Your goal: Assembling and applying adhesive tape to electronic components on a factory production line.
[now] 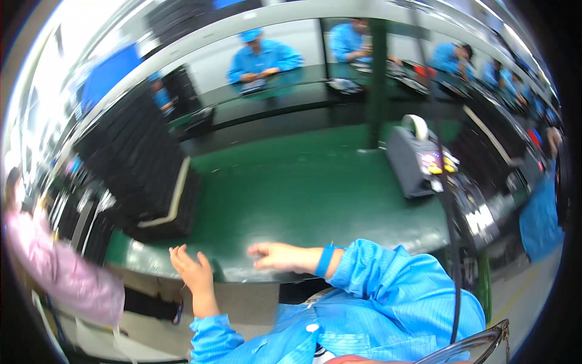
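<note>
Head view: the right hand (280, 256) rests flat on the green bench (303, 188), fingers loosely spread, holding nothing. The left hand (191, 270) hovers open at the bench edge, also empty. A stack of black trays (142, 176) stands left; a grey tape dispenser (418, 161) stands right, well apart.

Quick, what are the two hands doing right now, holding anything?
Left hand: open, fingers spread, holding nothing, at the near edge of the green table.
Right hand: open, resting flat on the table edge, holding nothing.
</note>
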`<state>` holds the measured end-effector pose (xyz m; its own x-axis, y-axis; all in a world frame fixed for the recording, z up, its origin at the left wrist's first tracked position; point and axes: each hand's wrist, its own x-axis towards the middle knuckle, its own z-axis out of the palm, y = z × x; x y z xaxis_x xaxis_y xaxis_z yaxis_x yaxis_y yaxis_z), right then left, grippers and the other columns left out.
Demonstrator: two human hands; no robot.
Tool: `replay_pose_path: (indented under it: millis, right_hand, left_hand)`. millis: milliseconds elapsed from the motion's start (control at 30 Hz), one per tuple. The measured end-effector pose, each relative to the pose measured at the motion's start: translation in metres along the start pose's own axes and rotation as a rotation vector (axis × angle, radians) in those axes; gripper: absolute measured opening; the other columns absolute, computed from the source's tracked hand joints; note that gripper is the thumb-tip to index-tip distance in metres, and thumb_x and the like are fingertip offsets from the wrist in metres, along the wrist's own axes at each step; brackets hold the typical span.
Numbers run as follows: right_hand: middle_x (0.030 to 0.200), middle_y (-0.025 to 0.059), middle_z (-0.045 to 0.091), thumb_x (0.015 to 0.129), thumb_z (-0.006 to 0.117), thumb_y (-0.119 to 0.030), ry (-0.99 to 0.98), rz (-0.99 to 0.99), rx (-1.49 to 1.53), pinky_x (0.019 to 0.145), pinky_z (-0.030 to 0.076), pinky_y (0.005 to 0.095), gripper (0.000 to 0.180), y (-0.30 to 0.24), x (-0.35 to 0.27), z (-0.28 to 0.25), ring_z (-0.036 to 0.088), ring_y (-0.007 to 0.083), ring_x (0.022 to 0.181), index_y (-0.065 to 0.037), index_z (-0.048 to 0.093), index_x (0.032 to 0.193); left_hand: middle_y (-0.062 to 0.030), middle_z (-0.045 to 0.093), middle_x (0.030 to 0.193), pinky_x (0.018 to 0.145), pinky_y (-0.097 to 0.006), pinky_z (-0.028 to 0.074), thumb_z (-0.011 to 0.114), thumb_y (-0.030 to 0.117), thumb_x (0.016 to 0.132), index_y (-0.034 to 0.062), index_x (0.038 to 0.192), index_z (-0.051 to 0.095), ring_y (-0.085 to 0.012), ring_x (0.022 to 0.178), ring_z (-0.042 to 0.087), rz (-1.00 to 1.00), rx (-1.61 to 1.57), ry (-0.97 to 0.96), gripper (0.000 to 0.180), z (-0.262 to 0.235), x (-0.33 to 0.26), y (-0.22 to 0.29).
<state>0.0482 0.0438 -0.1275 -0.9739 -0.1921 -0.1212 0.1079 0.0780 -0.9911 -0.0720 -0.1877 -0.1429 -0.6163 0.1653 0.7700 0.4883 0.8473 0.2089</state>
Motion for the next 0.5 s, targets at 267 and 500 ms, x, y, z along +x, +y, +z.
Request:
replay_pose_path:
  millis: [267, 500]
  right_hand:
    - [0.096, 0.0038, 0.062, 0.087, 0.063, -0.014, 0.829, -0.305, 0.018, 0.080, 0.048, 0.0271, 0.022, -0.028, -0.278, -0.077, 0.058, 0.0109, 0.090, -0.002, 0.062, 0.106]
    - [0.088, 0.0010, 0.062, 0.086, 0.061, -0.007, 1.843, -0.334, -0.262, 0.071, 0.044, 0.0220, 0.011, 0.021, -0.452, -0.151, 0.055, 0.0071, 0.079, -0.001, 0.062, 0.095]
  left_hand:
    - [-0.0196, 0.053, 0.112, 0.094, -0.041, 0.041, 0.065, 0.004, 0.070, -0.0005, 0.112, 0.050, -0.0353, 0.109, 0.052, 0.499, -0.881, -0.485, 0.044, -0.021, 0.011, 0.218]
    - [-0.0137, 0.054, 0.107, 0.087, -0.035, 0.046, 0.064, 0.009, 0.080, 0.0004, 0.112, 0.054, -0.0255, 0.102, 0.054, 0.889, -1.321, -1.229, 0.035, -0.036, -0.004, 0.378]
